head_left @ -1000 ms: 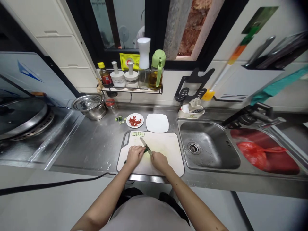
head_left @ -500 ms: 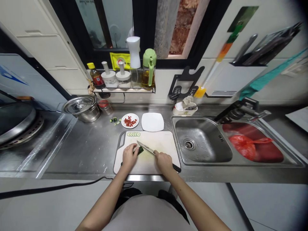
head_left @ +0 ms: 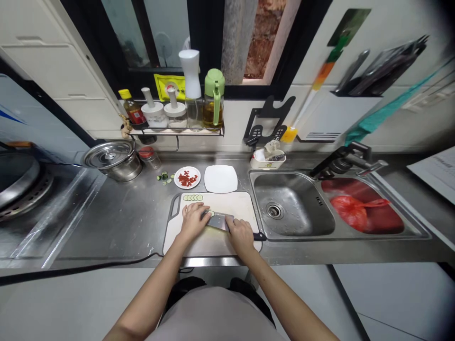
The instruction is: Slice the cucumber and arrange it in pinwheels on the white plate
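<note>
A kitchen knife (head_left: 220, 221) with a broad blade and black handle is gripped in my right hand (head_left: 242, 239), and its flat face is turned up over the cutting board (head_left: 231, 246). My left hand (head_left: 194, 220) is at the blade's far end, fingers and thumb closed together at a pale cucumber slice (head_left: 212, 214) on the metal. What lies under the left palm is hidden. A row of overlapping cucumber slices (head_left: 193, 197) rests along the board's upper left edge.
Behind the board are a white square plate (head_left: 221, 179) and a round plate (head_left: 177, 182) of chopped red pieces. Cucumber scraps (head_left: 165, 177) lie left of them. A lidded steel pot (head_left: 122, 166) stands farther left; a double sink (head_left: 298, 203) is to the right.
The knife blade has tilted from edge-down to nearly flat. My left hand has shifted up toward the blade; the dark green cucumber piece it held no longer shows. The camera view moved slightly.
</note>
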`<act>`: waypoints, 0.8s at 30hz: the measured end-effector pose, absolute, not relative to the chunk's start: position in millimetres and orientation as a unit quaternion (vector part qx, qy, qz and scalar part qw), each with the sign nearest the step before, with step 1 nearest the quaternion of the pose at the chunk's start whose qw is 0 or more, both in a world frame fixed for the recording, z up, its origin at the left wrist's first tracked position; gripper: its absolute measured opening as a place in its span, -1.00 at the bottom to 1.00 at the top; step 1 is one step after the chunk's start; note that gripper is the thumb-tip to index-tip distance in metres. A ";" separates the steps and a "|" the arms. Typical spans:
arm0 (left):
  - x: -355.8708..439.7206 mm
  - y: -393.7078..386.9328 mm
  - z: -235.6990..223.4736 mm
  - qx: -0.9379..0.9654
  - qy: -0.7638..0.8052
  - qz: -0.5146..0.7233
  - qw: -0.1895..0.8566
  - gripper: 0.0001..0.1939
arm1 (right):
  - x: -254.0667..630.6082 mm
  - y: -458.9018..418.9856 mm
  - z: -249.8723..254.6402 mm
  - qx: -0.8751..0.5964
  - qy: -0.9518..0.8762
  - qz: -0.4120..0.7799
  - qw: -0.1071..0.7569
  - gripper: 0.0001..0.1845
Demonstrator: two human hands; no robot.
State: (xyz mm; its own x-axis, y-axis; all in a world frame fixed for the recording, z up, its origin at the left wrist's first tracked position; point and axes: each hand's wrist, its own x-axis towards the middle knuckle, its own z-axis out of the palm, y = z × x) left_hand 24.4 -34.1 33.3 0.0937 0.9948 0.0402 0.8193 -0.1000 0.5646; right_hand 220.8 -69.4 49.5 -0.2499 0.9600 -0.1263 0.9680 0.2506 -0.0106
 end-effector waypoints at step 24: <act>17.6 25.8 3.2 0.490 0.791 0.256 0.262 -0.82 | 258.9 -77.6 46.1 0.675 0.727 -0.096 0.082 -0.60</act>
